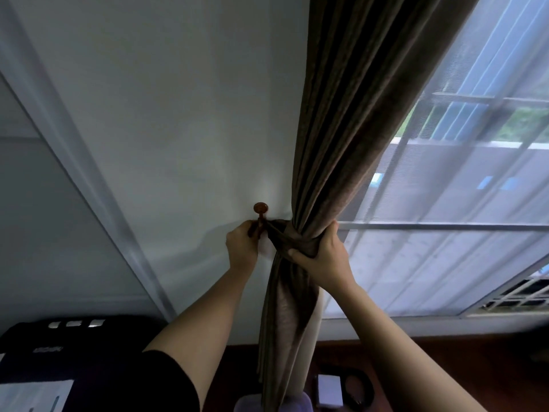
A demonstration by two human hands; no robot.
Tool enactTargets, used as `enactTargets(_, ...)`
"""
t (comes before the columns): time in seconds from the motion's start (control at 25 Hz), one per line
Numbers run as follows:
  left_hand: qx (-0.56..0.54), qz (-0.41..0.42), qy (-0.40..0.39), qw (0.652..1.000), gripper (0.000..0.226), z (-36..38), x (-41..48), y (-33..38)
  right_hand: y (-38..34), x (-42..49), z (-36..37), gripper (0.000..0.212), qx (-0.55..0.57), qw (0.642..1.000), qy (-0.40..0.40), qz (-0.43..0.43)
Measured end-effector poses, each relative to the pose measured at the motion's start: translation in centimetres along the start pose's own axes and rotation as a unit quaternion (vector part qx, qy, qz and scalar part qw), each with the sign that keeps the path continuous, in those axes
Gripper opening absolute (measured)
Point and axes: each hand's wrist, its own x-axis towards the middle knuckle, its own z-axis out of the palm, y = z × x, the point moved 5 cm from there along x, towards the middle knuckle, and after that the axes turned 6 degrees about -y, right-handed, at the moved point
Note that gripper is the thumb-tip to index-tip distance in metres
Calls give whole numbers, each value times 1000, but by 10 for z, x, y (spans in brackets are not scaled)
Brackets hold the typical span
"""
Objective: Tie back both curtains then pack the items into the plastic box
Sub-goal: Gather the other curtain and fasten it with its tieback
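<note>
While the white wall (178,114) fills most of the view, the brown curtain (341,129) hangs down its right side at the window edge. Its folds are cinched to a narrow waist level with, and just right of, a wall peg. Sheer netting (460,248) covers the window behind it. Right hand (323,251): fingers wrapped round the gathered bunch, thumb laid across the lower fold, clenching curtain and band together. Left hand (242,245): fingers curled at the peg stem, pinching the free end of the tieback band (282,233), which runs taut from the bunch to the peg. Wooden peg (261,208): round head clear above the fingers; whether the band's loop is seated behind the head cannot be told, as the hand hides it. Risks, as judged: if the loop sits on the head rather than the stem, it slips off once the pinch goes. If the right hand lets go first, the bunch's weight drags the band and the folds spill. A stray fold or the netting caught in the band would leave a lopsided tie. Second curtain not in view.
</note>
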Motion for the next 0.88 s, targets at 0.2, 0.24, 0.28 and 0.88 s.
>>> enactTargets(0.2, -25, -46, -18, 998, 20, 3, -10, -6, 28, -9, 1, 94, 46, 999, 9, 0)
enactTargets(0.24, -72, -93, -74, 990, 16, 11, -17, -9, 37, -22, 6, 94, 49, 998, 26, 25)
enactTargets(0.28, -122, -133, -149, 972, 24, 22, -27, -11, 44, -36, 13, 90, 51, 997, 37, 44)
enactTargets(0.88, -50, -149, -238, 958, 59, -12, -94, -16, 32, -23, 76, 81, 143, 962, -231, 42)
